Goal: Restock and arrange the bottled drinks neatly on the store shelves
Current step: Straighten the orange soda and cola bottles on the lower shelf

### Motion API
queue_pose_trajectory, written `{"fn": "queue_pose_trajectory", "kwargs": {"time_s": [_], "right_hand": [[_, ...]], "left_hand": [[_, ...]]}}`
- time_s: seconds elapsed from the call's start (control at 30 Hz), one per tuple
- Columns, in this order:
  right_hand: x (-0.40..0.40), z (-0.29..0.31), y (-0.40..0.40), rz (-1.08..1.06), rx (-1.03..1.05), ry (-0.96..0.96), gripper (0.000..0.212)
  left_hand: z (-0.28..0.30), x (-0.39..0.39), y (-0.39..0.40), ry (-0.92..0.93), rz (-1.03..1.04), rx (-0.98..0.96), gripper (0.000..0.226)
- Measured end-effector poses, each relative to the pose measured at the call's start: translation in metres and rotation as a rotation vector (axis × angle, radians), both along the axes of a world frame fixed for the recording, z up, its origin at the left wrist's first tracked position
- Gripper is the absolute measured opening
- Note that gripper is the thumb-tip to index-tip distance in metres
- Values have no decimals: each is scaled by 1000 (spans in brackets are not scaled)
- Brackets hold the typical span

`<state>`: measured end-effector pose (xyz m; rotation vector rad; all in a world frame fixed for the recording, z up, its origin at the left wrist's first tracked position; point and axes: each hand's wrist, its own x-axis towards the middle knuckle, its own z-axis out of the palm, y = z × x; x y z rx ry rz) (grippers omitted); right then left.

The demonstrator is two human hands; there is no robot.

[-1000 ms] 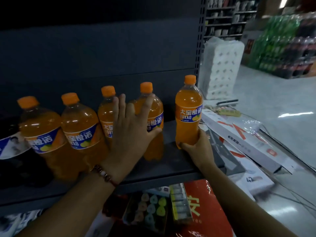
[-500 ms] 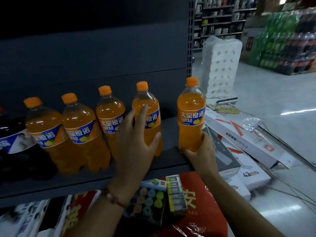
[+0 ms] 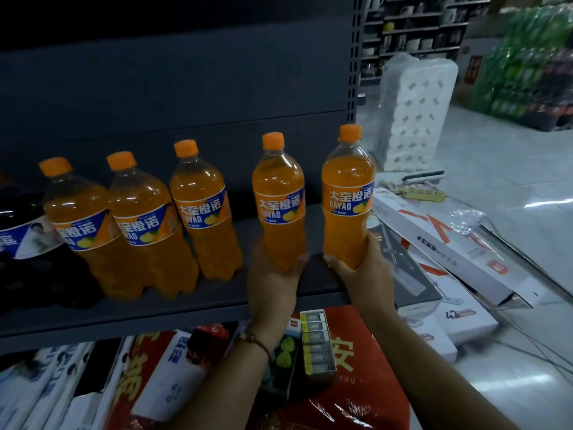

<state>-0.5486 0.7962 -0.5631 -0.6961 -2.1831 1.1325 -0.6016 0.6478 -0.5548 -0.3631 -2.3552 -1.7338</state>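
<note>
Three orange bottles [image 3: 145,225] already lined up mid-left; two more gripped low by left hand [image 3: 273,287] and right hand [image 3: 362,274], placement pending.

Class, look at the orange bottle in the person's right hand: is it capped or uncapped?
Capped: an orange cap sits on the neck of the bottle, which the right hand grips low.

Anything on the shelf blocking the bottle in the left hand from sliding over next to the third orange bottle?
Nothing visible: the shelf is bare between the left hand's bottle and the third bottle.
</note>
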Motion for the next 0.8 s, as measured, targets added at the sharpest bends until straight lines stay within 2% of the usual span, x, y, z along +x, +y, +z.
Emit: {"fn": "queue_pose_trajectory", "kwargs": {"time_s": [0.17,0.4,0.53,0.63,0.7,0.8], "right_hand": [[-3,-1,3,7,80,-15,78],[3,1,5,72,46,-37,67],[5,5,4,122,20,-32,74],[10,10,4,190,-23,-36,87],[19,16,-5,184,-67,53,87],[38,19,-52,69,165,235,66]], "left_hand": [[2,16,20,119,98,-192,76],[-3,13,23,119,123,-204,68],[-4,9,17,76,53,-175,71],[6,23,1,29,-118,-138,81],[13,39,-29,3,-155,-158,92],[16,52,-105,14,-1,-181,82]]}}
